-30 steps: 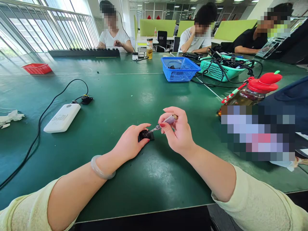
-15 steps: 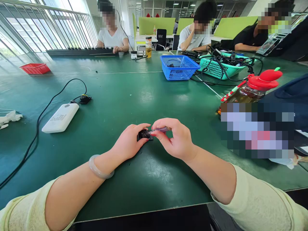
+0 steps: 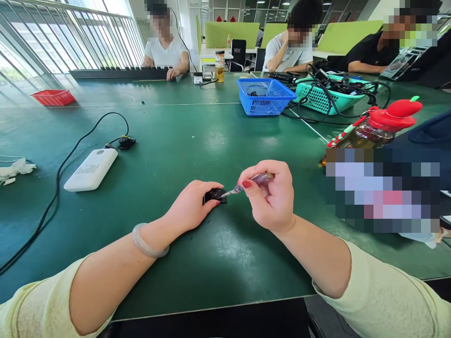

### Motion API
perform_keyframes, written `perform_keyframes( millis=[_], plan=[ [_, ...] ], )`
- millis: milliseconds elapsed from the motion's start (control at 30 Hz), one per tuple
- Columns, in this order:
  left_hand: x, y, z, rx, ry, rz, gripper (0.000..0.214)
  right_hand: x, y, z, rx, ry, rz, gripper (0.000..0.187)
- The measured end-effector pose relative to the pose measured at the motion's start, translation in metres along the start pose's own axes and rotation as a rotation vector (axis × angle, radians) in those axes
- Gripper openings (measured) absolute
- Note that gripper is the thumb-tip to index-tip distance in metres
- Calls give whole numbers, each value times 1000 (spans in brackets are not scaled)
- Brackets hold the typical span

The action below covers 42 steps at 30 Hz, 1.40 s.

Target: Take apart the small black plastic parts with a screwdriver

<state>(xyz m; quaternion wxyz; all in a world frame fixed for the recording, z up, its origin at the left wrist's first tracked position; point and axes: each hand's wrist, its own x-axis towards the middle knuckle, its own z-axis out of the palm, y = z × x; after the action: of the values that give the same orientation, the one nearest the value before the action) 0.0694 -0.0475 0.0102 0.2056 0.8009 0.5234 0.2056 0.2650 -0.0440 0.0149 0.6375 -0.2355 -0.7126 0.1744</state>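
A small black part lies on the green table in front of me. My left hand is closed round it, thumb and fingers pinning it to the surface. My right hand is closed on a small screwdriver with a clear purplish handle. Its metal tip points left and down and meets the top of the black part. A pale bangle sits on my left wrist.
A white power bank with a black cable lies at the left. A blue basket and a teal basket of cables stand further back. A red-capped bottle is at the right, a red tray far left. Three people sit along the far side.
My right hand has drawn back to the right and tilted the screwdriver up again after lying low over the part. My left hand has stayed on the black part.
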Motion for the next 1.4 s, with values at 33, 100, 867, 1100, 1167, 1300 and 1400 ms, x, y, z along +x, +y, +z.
perform_keyframes(
  millis=[33, 100, 867, 1100, 1167, 1300, 1400],
  plan=[
    [0, 0, 0, 1, 1, 3, 33, 0, 0, 0, -9, -22, -6, 14],
    [0, -1, 1, 1, 6, 13, 32, -1, 0, 1, -41, -70, -31, 13],
    [1, 3, -1, 11, 3, -45, 39, -19, -21, 30, -373, -862, -664, 19],
    [1, -1, -1, -17, -22, 14, 34, 0, -14, 9, -26, -367, -112, 9],
    [2, -2, 0, -11, -12, 12, 33, 5, -6, 3, 8, -253, 135, 14],
    [3, -1, 0, 3, -22, -53, 34, 7, 10, -2, 261, -89, 386, 28],
    [3, 0, -1, 5, -34, -58, 35, 5, 12, -1, 357, -36, 410, 28]
  ],
)
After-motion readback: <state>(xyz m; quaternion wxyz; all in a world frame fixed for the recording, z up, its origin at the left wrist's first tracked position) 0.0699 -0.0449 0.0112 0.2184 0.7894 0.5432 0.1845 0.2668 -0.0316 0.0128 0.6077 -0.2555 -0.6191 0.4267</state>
